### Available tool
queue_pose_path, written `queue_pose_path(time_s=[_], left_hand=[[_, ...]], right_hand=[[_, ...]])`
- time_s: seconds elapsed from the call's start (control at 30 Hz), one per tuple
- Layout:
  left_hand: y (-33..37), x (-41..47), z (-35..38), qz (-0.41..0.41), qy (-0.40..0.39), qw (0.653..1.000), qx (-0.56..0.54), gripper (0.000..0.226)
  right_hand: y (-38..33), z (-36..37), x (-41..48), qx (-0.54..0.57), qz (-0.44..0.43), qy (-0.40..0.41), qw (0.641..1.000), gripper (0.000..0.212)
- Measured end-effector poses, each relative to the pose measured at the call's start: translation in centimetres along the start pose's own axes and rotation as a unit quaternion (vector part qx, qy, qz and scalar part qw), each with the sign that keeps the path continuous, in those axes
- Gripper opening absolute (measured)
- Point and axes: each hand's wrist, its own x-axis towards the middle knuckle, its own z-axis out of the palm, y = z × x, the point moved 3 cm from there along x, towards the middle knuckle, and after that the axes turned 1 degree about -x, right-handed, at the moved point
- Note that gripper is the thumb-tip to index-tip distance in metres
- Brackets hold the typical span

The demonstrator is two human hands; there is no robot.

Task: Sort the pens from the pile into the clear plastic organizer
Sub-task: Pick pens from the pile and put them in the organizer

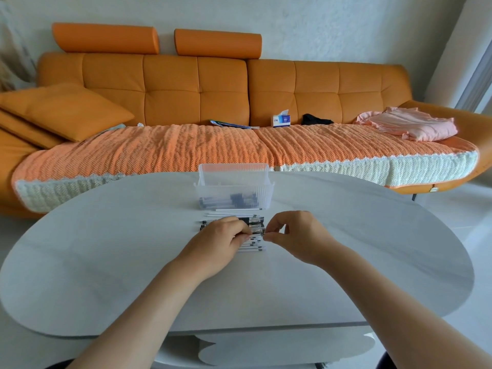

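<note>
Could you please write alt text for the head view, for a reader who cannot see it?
The left hand and right hand pinch a pen over a pile of pens on a white table. A clear organizer holding some pens stands behind the pile, an orange sofa beyond.

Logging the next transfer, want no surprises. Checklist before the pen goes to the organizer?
1. Grip: left hand and right hand each pinch an end of the pen: ok.
2. Only one pen lifted: cannot tell, fingers hide it.
3. Organizer upright, top open: ok.
4. Room inside: pens only along its bottom: ok.
5. Path: only loose pens lying flat between pile and organizer: ok.
6. Pile cleared: not ok, pens remain on the table.
</note>
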Motion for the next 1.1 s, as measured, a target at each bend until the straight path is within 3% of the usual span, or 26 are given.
queue_pose_path(time_s=[0.33, 0.43, 0.5, 0.73, 1.1], left_hand=[[-0.3, -0.5, 0.6, 0.034, 0.0, 0.999, 0.017, 0.008], [-0.2, -0.6, 0.5, 0.035, 0.001, 0.999, 0.035, 0.008], [-0.1, -0.5, 0.5, 0.046, 0.005, 0.997, 0.069, 0.007], [-0.3, -0.7, 0.9, 0.058, -0.011, 0.995, 0.083, 0.008], [-1.6, -0.8, 0.9, 0.032, -0.003, 0.992, 0.124, 0.03]], right_hand=[[-0.2, 1.3, -0.6, -0.007, -0.027, -0.064, 0.998, 0.014], [-0.1, 1.4, -0.3, -0.026, -0.024, -0.086, 0.996, 0.008], [-0.1, 1.2, -0.2, -0.04, -0.028, -0.096, 0.994, 0.016], [0.9, 0.9, 1.6, -0.046, -0.01, -0.005, 0.999, 0.016], [-0.5, 3.1, 3.3, -0.178, -0.047, -0.035, 0.982, 0.025]])
